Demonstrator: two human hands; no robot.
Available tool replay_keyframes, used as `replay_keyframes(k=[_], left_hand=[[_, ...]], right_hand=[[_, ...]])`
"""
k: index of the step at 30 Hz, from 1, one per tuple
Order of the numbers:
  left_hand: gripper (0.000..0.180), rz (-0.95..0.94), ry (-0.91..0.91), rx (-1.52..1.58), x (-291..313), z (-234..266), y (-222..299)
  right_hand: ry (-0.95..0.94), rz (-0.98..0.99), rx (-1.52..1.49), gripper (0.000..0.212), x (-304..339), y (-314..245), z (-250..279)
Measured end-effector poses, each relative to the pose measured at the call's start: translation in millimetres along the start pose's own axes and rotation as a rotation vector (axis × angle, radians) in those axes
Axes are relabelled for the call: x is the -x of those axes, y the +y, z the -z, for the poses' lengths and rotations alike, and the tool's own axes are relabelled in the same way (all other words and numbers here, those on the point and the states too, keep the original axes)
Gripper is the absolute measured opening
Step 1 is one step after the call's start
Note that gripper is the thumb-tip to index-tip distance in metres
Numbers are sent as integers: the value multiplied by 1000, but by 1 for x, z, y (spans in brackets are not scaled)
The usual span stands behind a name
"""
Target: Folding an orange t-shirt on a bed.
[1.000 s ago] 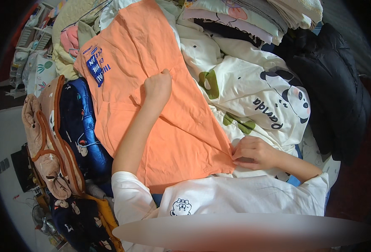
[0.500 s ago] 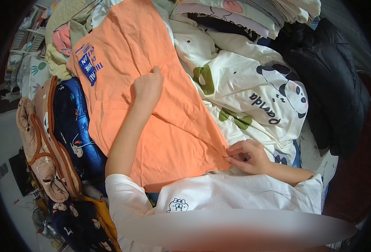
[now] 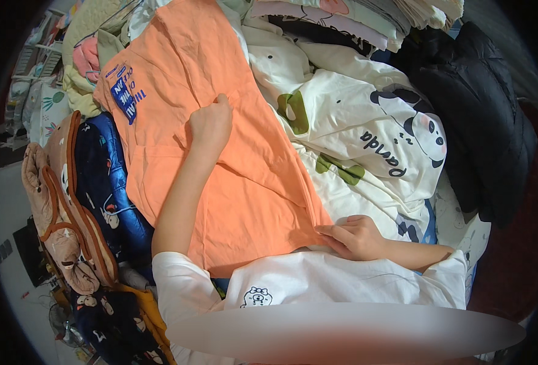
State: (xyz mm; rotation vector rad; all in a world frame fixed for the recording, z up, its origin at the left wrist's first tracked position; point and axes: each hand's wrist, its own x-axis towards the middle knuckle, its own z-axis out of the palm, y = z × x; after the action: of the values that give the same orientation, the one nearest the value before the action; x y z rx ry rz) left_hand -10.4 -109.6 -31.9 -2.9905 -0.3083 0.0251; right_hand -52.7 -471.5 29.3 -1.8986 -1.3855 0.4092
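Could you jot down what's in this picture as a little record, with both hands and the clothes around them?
Left hand: closed in a fist on the orange garment, around its middle
Right hand: fingertips at the garment's lower right corner; grip unclear
Orange garment: spread out, creased, blue print
Right of it: white panda-print cloth, then black puffy jacket
Left of it: shiny blue padded item
Upper right: folded fabric stack

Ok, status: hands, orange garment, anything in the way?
Left grip closed on orange garment, near its middle. Right grip pinching its lower right corner. Garment spread out, creased. White printed cloth alongside, not over it.
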Motion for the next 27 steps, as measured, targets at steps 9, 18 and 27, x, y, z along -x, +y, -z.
replay_keyframes(k=[9, 18, 27], left_hand=[[28, 29, 39, -46, -3, 22, -1], [42, 38, 291, 221, 25, 24, -27], [27, 160, 201, 265, 38, 23, -41]], right_hand=[[-50, -96, -119, 21, 6, 9, 0], [-272, -708, -573, 45, -34, 4, 40], [-343, -396, -227, 40, -48, 17, 24]])
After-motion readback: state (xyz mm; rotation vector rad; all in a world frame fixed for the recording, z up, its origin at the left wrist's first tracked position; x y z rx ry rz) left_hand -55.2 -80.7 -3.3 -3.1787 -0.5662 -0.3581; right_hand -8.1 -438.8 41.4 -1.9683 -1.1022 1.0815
